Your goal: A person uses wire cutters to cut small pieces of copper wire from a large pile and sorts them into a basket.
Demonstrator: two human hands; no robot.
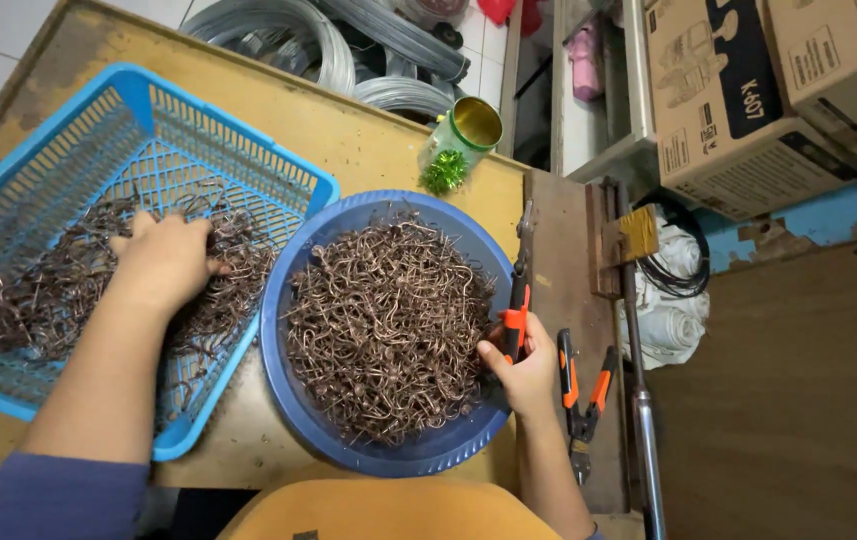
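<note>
Both hands are working: left hand (163, 262) is lying spread on hooks (58, 290) inside the blue basket (8, 195); right hand (526, 370) is gripping orange-handled pliers (518, 300) beside the full bowl (388, 460), I judge halfway.

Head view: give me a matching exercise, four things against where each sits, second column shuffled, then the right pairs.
Things:
1. left hand
2. right hand
3. green tin
4. orange-handled pliers

Places:
A. lying on the bench right of the blue bowl
B. at the bowl's right rim, gripping an orange-handled tool
C. resting on the bent wire hooks in the blue basket
D. on its side at the table's far edge

Pairs: 1-C, 2-B, 3-D, 4-A
</note>
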